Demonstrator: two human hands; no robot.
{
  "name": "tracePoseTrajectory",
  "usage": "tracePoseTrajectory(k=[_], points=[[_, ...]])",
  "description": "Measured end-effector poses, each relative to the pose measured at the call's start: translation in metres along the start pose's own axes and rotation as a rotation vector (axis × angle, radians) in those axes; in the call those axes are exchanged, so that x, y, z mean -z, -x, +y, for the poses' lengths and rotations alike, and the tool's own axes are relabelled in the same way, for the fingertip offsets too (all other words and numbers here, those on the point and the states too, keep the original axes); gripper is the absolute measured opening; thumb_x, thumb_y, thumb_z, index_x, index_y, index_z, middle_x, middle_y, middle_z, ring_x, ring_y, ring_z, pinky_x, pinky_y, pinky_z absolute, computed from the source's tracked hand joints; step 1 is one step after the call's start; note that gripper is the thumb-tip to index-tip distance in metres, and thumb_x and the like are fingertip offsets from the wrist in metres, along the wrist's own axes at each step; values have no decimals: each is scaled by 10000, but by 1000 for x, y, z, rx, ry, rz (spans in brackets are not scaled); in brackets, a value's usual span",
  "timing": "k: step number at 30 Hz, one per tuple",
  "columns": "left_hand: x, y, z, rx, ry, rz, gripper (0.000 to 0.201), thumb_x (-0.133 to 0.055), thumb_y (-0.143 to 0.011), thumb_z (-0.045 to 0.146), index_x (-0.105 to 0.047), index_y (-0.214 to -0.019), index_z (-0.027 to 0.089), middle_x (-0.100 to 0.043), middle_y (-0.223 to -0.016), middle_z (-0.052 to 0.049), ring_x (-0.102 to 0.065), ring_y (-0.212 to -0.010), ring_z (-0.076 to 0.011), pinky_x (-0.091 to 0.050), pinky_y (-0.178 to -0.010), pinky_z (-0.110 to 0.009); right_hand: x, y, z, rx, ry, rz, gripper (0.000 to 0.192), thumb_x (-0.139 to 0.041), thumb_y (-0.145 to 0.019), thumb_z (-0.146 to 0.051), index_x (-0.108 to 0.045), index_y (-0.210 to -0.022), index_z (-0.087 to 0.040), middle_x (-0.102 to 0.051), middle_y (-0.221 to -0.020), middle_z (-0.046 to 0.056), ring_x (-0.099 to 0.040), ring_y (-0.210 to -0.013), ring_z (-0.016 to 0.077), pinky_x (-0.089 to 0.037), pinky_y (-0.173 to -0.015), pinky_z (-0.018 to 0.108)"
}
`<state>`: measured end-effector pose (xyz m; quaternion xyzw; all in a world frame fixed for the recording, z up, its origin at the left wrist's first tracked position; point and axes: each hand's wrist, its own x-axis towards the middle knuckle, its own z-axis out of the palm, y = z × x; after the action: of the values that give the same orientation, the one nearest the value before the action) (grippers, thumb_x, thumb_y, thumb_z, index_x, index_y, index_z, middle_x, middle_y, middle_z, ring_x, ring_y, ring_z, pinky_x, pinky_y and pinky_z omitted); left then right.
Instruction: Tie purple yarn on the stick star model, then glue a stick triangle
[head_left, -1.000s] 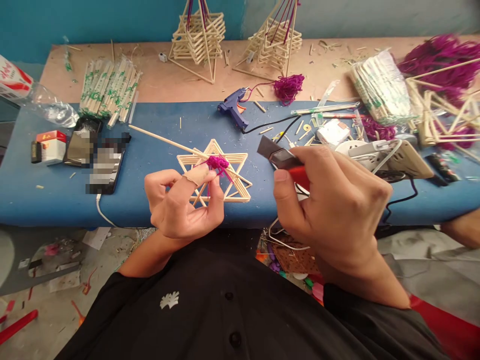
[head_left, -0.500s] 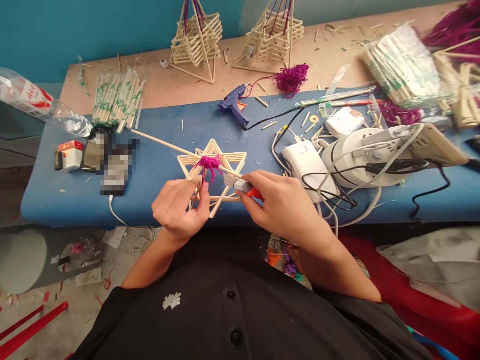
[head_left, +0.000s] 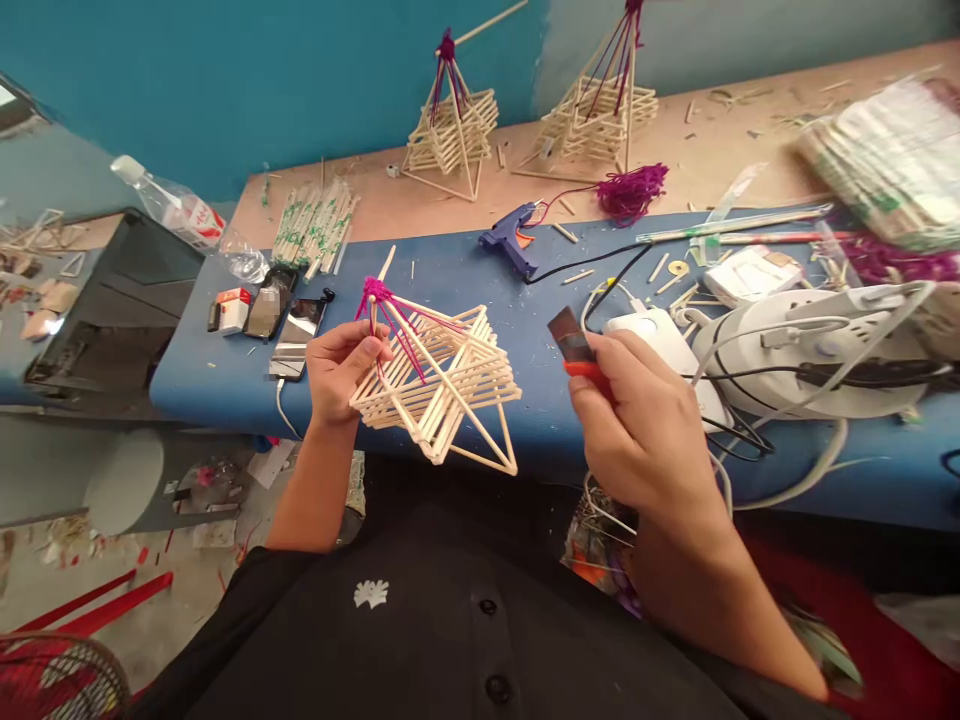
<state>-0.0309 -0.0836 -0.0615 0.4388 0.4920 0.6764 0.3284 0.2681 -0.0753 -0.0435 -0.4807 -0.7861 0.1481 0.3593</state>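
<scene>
Tilted on its side over the table's front edge, a star-shaped wooden stick frame [head_left: 442, 385] shows stacked layers and longer sticks that meet at a magenta yarn knot [head_left: 376, 290]. Strands of this yarn run down into the layers. My left hand [head_left: 337, 368] is closed around a stick just below the knot. Off to the right, my right hand [head_left: 645, 410] grips a utility knife [head_left: 574, 342] with an orange handle, its broad blade pointing up and left. The blade is apart from the frame. My right fingers hide most of the knife's handle.
Behind lies a blue glue gun [head_left: 511, 240] with a black cable, beside a purple yarn bundle [head_left: 632, 193]. Two similar frames [head_left: 454, 125] stand at the back. Wrapped sticks [head_left: 315, 225] and a phone [head_left: 298, 335] are left; a white power adapter [head_left: 637, 325] and cables are right.
The knife has left the stick beside the knot and moved right with my right hand. My left hand has tipped the frame over, bringing its knot to the left. The view has shifted.
</scene>
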Motion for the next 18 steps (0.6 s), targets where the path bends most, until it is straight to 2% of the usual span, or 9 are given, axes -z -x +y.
tracePoseTrajectory(k=[4,7,9,11,14,15,16,17,18], points=[[-1,-4,2,-161,-159,92,292,-983,-755,454,-878,-940,254,-810,-761,-8,-767,-655,-147,-629,-637,-243,-16,-2,8,-98,77,-87,524,-592,-998,-311,-600,-1493,-140,-798,-1134,130,-746,-919,246,-565,-804,359],[-11,1,-3,-304,-357,162,229,-898,-862,326,-871,-1077,254,-855,-923,-24,-817,-801,-181,-655,-736,-276,-31,-7,10,-176,198,-128,478,-596,-984,-346,-664,-1427,-179,-816,-1145,126,-762,-908,282,-552,-776,383],[-16,9,-4,-367,-472,123,190,-824,-933,308,-861,-1109,247,-862,-1004,-36,-820,-860,-193,-659,-790,-306,-40,-11,11,-211,280,-116,438,-564,-991,-340,-700,-1375,-179,-809,-1171,144,-763,-952,308,-533,-764,386],[-14,15,-2,-472,-596,74,145,-753,-981,297,-852,-1070,239,-860,-1002,-36,-810,-856,-198,-651,-809,-335,-48,-14,12,-225,319,-113,445,-541,-991,-315,-697,-1377,-159,-798,-1189,159,-755,-959,312,-509,-751,376],[3,9,9,-771,-807,142,144,-674,-989,247,-819,-987,245,-832,-886,-31,-778,-812,-216,-621,-786,-379,-56,-17,15,-234,345,-138,456,-522,-991,-287,-687,-1395,-153,-777,-1224,167,-740,-947,311,-477,-738,369],[12,2,14,-879,-867,174,157,-663,-977,242,-809,-1034,251,-829,-912,-45,-778,-860,-239,-620,-822,-410,-58,-17,16,-239,350,-148,461,-518,-993,-284,-683,-1404,-157,-770,-1234,169,-735,-951,312,-471,-737,370],[20,-8,20,-982,-919,180,213,-662,-962,256,-795,-1128,254,-833,-994,-70,-780,-965,-276,-616,-902,-461,-59,-17,17,-245,352,-158,469,-517,-994,-281,-675,-1419,-162,-765,-1241,169,-731,-962,315,-469,-741,371],[29,-21,25,-1024,-979,142,320,-667,-954,287,-764,-1256,254,-824,-1157,-102,-768,-1111,-314,-592,-1018,-522,-60,-17,18,-250,351,-167,479,-522,-992,-278,-668,-1434,-167,-760,-1246,168,-728,-981,318,-472,-749,373],[36,-34,30,-997,-1027,58,408,-677,-947,322,-727,-1346,259,-783,-1322,-118,-724,-1265,-340,-554,-1114,-554,-62,-17,19,-256,350,-176,485,-530,-988,-274,-663,-1443,-170,-756,-1250,168,-725,-1001,322,-478,-759,376]])
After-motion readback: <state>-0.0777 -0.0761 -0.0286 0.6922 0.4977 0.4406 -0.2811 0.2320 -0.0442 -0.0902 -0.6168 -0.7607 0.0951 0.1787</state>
